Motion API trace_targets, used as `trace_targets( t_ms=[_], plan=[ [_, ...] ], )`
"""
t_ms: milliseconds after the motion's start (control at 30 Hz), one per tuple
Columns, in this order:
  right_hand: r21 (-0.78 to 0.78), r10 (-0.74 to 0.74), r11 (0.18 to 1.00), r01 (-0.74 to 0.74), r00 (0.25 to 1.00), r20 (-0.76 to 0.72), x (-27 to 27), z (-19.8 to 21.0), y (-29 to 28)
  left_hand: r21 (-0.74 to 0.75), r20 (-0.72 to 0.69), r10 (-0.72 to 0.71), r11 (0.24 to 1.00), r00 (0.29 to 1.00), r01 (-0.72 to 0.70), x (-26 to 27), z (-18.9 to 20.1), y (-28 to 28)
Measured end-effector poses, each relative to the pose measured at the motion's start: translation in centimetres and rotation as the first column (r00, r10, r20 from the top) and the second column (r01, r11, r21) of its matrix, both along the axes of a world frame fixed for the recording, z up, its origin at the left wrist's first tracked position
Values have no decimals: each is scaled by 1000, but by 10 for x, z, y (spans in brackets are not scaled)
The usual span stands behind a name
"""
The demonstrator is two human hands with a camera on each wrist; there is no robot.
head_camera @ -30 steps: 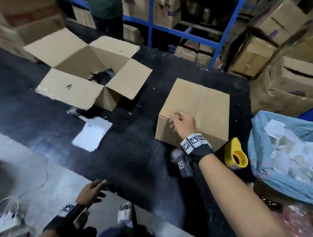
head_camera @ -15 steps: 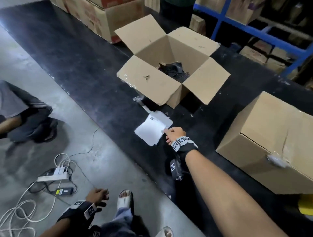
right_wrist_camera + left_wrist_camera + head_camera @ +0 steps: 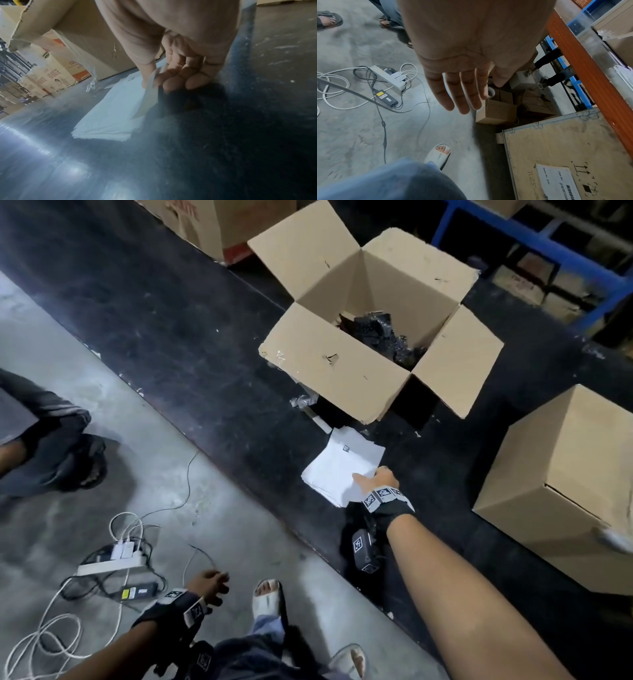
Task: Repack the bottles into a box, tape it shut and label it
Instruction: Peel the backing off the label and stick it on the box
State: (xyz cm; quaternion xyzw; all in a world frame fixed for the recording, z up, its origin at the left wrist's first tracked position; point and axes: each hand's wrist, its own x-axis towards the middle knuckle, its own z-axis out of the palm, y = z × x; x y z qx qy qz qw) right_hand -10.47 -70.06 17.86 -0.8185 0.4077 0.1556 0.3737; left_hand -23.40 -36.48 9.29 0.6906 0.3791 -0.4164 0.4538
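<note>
Stack of white paper label sheets [image 3: 340, 469]: lies flat on the black table [image 3: 191, 344], close to its near edge, just in front of the open box. My right hand [image 3: 376, 479] pinches the top sheet at its near right corner, thumb above and fingers [image 3: 173, 82] curled beneath, the corner lifted off the stack.

Open brown cardboard box [image 3: 370, 313]: stands toward the table's far edge, all four flaps spread, crumpled black plastic inside.

Closed brown cardboard box [image 3: 565, 481]: sits at the right of the table, well apart from the sheets.

My left hand [image 3: 467, 56]: hangs off the table over the grey concrete floor [image 3: 68, 491], fingers loose and spread, holding nothing.

White power strip with cables [image 3: 109, 566]: on the floor, left.
</note>
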Motion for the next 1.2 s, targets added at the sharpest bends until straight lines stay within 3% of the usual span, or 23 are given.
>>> trace_targets(
  t_ms=[167, 267, 367, 500, 600, 767, 900, 1000, 1100, 1200],
  plan=[
    [27, -50, 998, 48, 995, 81, -6, 8, -5, 6, 63, -97, 995, 993, 97, 14, 3, -11],
    [97, -96, 992, 84, 987, 125, -10, 19, -19, 55, 196, -237, 972, 952, 231, 27, 16, -24],
    [129, -101, 988, 81, 983, 154, -19, 39, -38, 162, 376, -463, 886, 803, 435, 44, 46, -53],
    [193, -122, 979, 70, 955, 271, -39, 55, -73, 196, 567, -569, 796, 596, 573, 62, 97, -113],
    [202, -93, 979, 20, 928, 362, -62, 91, -99, 220, 697, -542, 785, 470, 579, 70, 142, -176],
    [166, -39, 985, -52, 863, 503, -107, 136, -152, 105, 842, -389, 798, 373, 594, 72, 203, -294],
    [250, -117, 968, -30, 826, 551, -138, 155, -196, 208, 915, -368, 782, 166, 587, 62, 229, -367],
    [305, -198, 952, 10, 781, 592, -165, 163, -228, 192, 959, -278, 770, 49, 609, 49, 238, -408],
    [319, -203, 948, 6, 780, 591, -190, 170, -256, 170, 978, -209, 762, -11, 624, 44, 240, -440],
    [281, -113, 958, -59, 821, 559, -209, 172, -277, 189, 974, -227, 768, -14, 612, 45, 243, -464]
  ],
)
